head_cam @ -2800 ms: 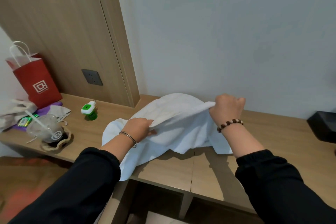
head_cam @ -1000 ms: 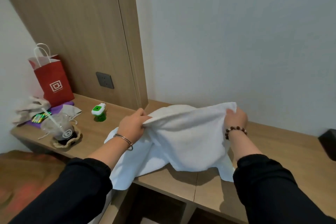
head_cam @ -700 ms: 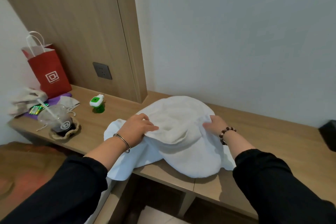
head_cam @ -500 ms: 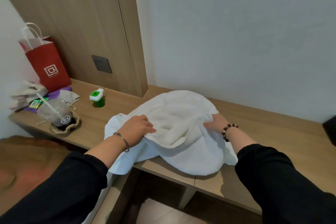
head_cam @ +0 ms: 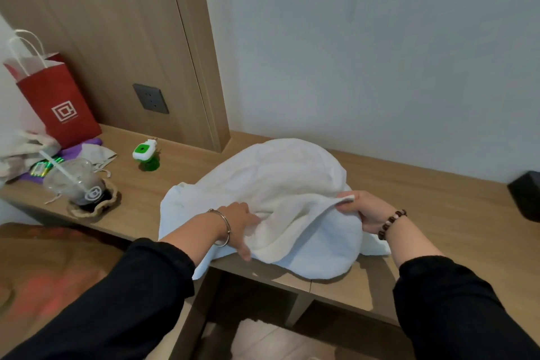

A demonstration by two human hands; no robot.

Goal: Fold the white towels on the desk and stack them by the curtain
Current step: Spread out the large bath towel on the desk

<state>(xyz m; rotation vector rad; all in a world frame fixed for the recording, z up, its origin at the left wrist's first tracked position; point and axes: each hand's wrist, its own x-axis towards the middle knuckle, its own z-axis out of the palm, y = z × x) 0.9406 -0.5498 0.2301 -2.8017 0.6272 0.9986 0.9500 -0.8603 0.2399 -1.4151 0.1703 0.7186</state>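
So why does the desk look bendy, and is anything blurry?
Head view: the wide lens bows the desk and leans the wood panel; head view: soft, even light, only a faint shadow under the white towel; head view: the left sleeve and floor at the bottom look smeared.

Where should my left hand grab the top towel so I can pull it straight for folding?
Pinch the towel by its raised hem, at the near end by the desk's front edge, coming in from the left. Your right hand pinches the other corner, so that hem would likely pull taut.
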